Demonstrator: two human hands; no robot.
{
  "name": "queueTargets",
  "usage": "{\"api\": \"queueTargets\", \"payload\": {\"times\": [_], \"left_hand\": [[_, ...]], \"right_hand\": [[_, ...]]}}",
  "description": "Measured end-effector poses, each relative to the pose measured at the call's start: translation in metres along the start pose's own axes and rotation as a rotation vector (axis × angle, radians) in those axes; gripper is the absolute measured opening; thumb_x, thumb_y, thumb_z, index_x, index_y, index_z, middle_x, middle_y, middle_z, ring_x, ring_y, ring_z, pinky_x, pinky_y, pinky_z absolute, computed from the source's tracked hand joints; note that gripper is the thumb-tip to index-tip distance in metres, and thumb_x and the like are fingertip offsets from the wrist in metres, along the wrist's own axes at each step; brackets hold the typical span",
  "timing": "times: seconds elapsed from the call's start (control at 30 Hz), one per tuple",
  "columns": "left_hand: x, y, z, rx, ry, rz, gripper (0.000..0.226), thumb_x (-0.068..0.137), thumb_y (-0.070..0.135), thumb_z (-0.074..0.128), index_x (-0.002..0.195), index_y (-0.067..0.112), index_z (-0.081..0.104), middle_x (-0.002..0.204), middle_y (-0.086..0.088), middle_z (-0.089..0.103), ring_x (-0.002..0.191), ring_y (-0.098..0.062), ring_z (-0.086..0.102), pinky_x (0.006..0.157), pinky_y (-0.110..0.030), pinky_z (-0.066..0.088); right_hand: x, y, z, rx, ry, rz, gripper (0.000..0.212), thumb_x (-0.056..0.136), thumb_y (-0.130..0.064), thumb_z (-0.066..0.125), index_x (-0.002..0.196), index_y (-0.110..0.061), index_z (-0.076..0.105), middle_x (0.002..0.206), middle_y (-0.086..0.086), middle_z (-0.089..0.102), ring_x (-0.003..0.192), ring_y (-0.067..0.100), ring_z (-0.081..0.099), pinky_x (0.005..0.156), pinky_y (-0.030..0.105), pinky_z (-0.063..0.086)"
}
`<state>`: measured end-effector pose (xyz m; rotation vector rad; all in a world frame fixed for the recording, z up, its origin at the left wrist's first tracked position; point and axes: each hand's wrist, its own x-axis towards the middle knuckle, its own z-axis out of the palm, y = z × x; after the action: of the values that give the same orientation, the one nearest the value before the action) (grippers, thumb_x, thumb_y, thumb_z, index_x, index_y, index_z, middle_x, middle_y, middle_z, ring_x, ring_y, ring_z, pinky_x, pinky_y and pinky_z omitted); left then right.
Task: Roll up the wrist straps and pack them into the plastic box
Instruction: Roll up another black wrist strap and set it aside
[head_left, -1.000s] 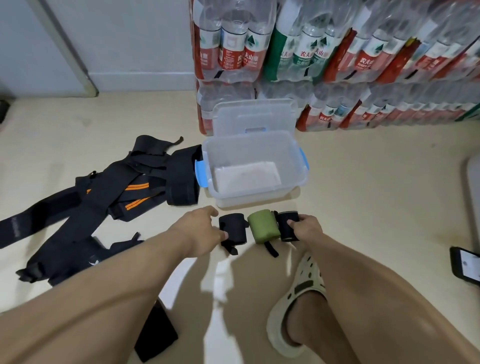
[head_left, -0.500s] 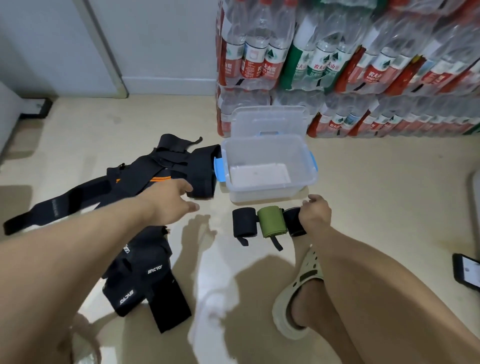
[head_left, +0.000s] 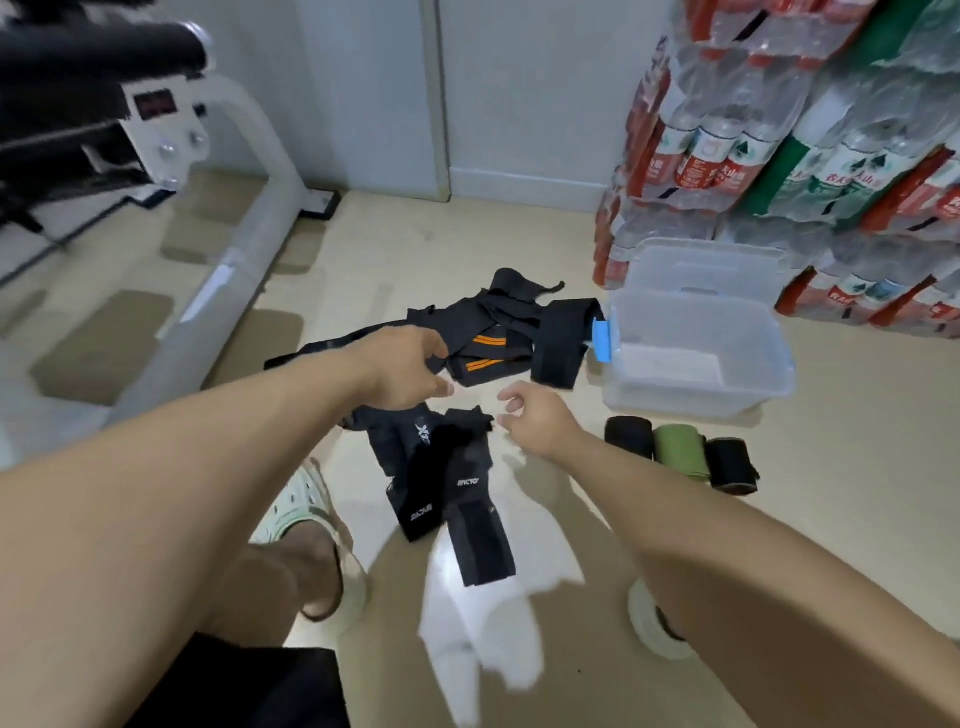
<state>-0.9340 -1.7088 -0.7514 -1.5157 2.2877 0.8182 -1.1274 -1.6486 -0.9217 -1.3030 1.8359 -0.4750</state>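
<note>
A pile of unrolled black wrist straps (head_left: 498, 338), one with orange stripes, lies on the floor left of the clear plastic box (head_left: 698, 384). More black straps (head_left: 447, 483) with white lettering lie nearer me. Three rolled straps stand in a row in front of the box: black (head_left: 627, 437), green (head_left: 679, 451), black (head_left: 730, 465). My left hand (head_left: 402, 371) hovers over the pile with fingers loosely curled, holding nothing that I can see. My right hand (head_left: 540, 415) floats beside it, fingers relaxed and empty.
Shrink-wrapped packs of water bottles (head_left: 810, 156) are stacked behind the box, whose lid (head_left: 706, 265) leans open against them. A white exercise machine (head_left: 228, 208) with mats stands at the left. My two feet in pale clogs (head_left: 306, 519) rest on the floor.
My right hand let go of the rolled black strap and moved left toward the loose straps. My left hand stays over the pile. The view swung left, revealing the machine.
</note>
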Motion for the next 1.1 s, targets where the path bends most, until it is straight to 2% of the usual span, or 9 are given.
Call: {"api": "queueTargets", "payload": {"times": [0.1,0.3,0.5,0.6,0.7,0.77,0.83,0.97,1.1], "left_hand": [[-0.003,-0.015,-0.003,-0.024,-0.020,-0.023,0.060,0.097,0.041,0.065,0.149,0.018,0.047,0.152,-0.001,0.051,0.137,-0.023,0.048,0.110,-0.031,0.038],[0.001,-0.040,0.002,-0.103,-0.080,-0.068,0.059,0.097,0.039,0.067,0.149,0.018,0.048,0.151,-0.001,0.050,0.137,-0.023,0.049,0.109,-0.029,0.037],[0.006,-0.065,-0.003,-0.154,-0.092,-0.123,0.053,0.098,0.037,0.066,0.146,0.018,0.052,0.145,0.000,0.055,0.125,-0.021,0.055,0.092,-0.024,0.037],[0.008,-0.072,-0.007,-0.203,-0.086,-0.136,0.053,0.097,0.037,0.068,0.145,0.018,0.054,0.143,0.002,0.057,0.124,-0.021,0.056,0.097,-0.027,0.042],[0.009,-0.074,-0.009,-0.231,-0.086,-0.138,0.052,0.096,0.039,0.069,0.143,0.021,0.055,0.137,0.003,0.060,0.117,-0.019,0.059,0.099,-0.030,0.046],[0.009,-0.075,-0.009,-0.242,-0.092,-0.137,0.051,0.095,0.040,0.069,0.141,0.022,0.056,0.133,0.003,0.061,0.112,-0.019,0.061,0.093,-0.028,0.047],[0.008,-0.075,-0.007,-0.241,-0.106,-0.134,0.050,0.095,0.040,0.069,0.140,0.022,0.056,0.132,0.004,0.062,0.111,-0.019,0.062,0.090,-0.026,0.044],[0.005,-0.076,-0.007,-0.227,-0.117,-0.140,0.050,0.095,0.041,0.070,0.140,0.022,0.056,0.132,0.003,0.063,0.112,-0.020,0.063,0.092,-0.028,0.046],[0.004,-0.073,-0.009,-0.231,-0.098,-0.127,0.051,0.095,0.041,0.070,0.140,0.022,0.056,0.133,0.002,0.062,0.115,-0.022,0.063,0.099,-0.034,0.051]], "right_hand": [[-0.003,-0.014,0.043,-0.016,-0.134,0.012,0.042,0.094,-0.020,0.070,0.135,-0.018,0.059,0.128,0.004,0.062,0.109,0.021,0.062,0.094,0.026,0.046],[0.001,-0.009,0.109,-0.312,-0.241,-0.070,0.069,0.090,-0.027,0.072,0.152,-0.026,0.041,0.147,0.000,0.047,0.134,0.026,0.050,0.107,0.040,0.045],[0.010,-0.004,0.143,-0.880,-0.370,-0.350,0.112,0.086,-0.036,0.076,0.163,-0.034,-0.005,0.172,-0.003,-0.004,0.158,0.031,0.000,0.127,0.050,0.009],[0.014,0.002,0.155,-1.058,-0.588,-0.269,0.117,0.083,-0.028,0.080,0.161,-0.043,-0.006,0.171,-0.002,-0.014,0.157,0.034,-0.012,0.122,0.067,0.002],[0.002,0.023,0.160,-1.127,-0.562,-0.196,0.110,0.073,-0.030,0.088,0.160,-0.041,0.020,0.168,0.013,0.012,0.153,0.041,0.016,0.112,0.075,0.024],[-0.007,0.040,0.159,-1.107,-0.357,-0.264,0.088,0.043,-0.023,0.096,0.125,-0.036,0.068,0.123,0.018,0.061,0.110,0.036,0.057,0.073,0.057,0.056],[-0.008,0.059,0.160,-1.043,-0.204,-0.373,0.060,0.028,-0.013,0.089,0.083,-0.029,0.075,0.083,0.008,0.062,0.076,0.029,0.059,0.046,0.036,0.048],[-0.011,0.060,0.146,-0.973,-0.139,-0.370,0.039,0.040,-0.013,0.091,0.071,-0.021,0.070,0.074,0.003,0.059,0.074,0.026,0.062,0.044,0.030,0.034],[-0.010,0.055,0.128,-0.799,-0.333,-0.242,0.020,0.097,-0.018,0.052,0.115,-0.018,0.059,0.117,0.005,0.055,0.118,0.027,0.049,0.079,0.037,0.041]]}}
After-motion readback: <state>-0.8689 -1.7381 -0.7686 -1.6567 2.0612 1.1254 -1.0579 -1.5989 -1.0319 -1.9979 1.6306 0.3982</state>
